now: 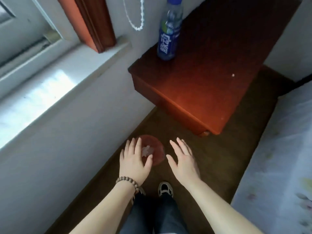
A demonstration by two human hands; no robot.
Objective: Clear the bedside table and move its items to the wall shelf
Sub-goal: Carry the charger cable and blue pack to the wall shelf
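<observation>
A blue-labelled plastic bottle (169, 31) stands upright at the far left of the red-brown bedside table (199, 76). Both my hands hover low over the floor, well short of the table. My left hand (135, 159), a bead bracelet on its wrist, has its fingers spread. It partly covers a small red bin (157, 152) with crumpled white paper inside. My right hand (183, 159) is open too, palm down, just right of the bin. Neither hand holds anything. No wall shelf is in view.
A window sill (55, 92) and white wall run along the left. A bed with pale printed sheets (278, 166) fills the right. Brown floor (211, 157) forms a narrow aisle between them. A white bead cord (135, 19) hangs on the wall. My shoes (165, 189) show below.
</observation>
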